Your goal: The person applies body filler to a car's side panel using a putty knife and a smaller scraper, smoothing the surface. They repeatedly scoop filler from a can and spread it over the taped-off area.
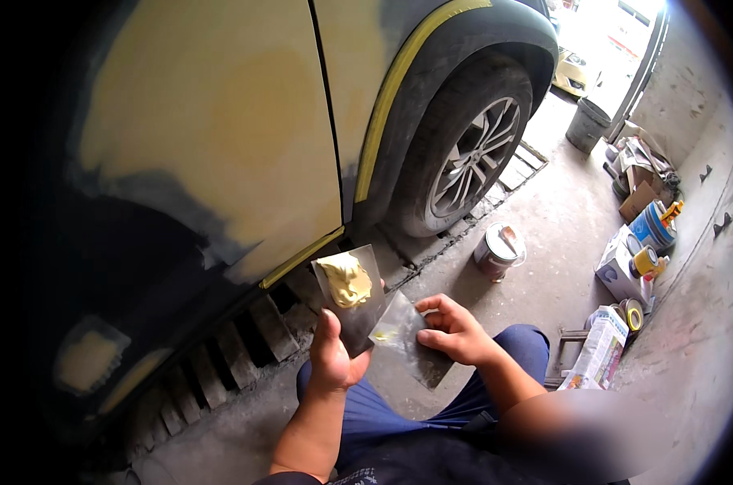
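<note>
My left hand (334,357) grips a flat rectangular plate (358,327), its thumb along the near edge. On the plate's far half sits a thick heap of pale yellow body filler (348,280). My right hand (457,330) pinches a thin grey putty spreader (415,349) between thumb and fingers. A small yellow smear marks the spreader's left corner, which lies close to the plate; I cannot tell if they touch. In front of both hands stands a dark car door (164,218) with a large patch of dried yellow filler (261,113).
Yellow masking tape (392,85) edges the wheel arch above the tyre (411,190). A paint can (499,252) stands on the floor ahead. Along the right wall are a white box (613,271), a blue bucket (652,229) and tape rolls (631,314). Farther off stands a dark bucket (588,127).
</note>
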The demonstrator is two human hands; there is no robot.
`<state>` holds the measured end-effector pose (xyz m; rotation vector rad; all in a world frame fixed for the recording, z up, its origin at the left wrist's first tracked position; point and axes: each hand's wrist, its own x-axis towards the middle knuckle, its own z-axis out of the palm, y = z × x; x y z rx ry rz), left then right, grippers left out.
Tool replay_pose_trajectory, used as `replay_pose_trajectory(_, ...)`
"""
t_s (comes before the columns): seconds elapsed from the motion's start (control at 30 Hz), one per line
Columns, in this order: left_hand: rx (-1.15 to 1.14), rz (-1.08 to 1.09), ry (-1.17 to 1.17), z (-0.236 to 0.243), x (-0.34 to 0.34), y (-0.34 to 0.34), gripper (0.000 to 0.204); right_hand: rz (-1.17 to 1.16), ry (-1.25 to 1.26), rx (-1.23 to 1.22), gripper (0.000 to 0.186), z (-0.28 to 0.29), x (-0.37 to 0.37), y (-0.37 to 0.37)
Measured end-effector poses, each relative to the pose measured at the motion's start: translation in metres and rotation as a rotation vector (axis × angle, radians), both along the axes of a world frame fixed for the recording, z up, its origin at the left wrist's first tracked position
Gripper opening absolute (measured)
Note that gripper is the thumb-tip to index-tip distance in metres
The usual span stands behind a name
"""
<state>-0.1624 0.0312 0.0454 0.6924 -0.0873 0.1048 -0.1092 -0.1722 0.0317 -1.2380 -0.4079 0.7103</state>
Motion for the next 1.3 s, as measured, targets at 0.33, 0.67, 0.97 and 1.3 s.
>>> replay_pose_trajectory(0.33, 0.952, 0.106, -0.238, -0.004, 0.005, 0.021, 0.043, -0.044, 0.050, 0.280, 0.041, 0.047, 0.031, 0.013)
replay_pose_trajectory(0.67, -0.294, -0.628, -0.040, -0.018, -0.008, 0.041, 0.067, 0.213, -1.011, 0.086, 0.042, 0.095, 0.030, 0.016)
replay_pose_trajectory(0.97, 0.098, -0.076, -0.076, -0.012, 0.003, 0.003, 0.057, -0.324, -1.247, -0.435, 0.041, 0.069, 0.028, 0.025)
replay_pose_trajectory(1.3, 0.486, 0.278, -0.113, -0.046, 0.014, 0.010, 0.058, -0.249, -1.144, -0.287, 0.050, 0.056, 0.009, 0.052)
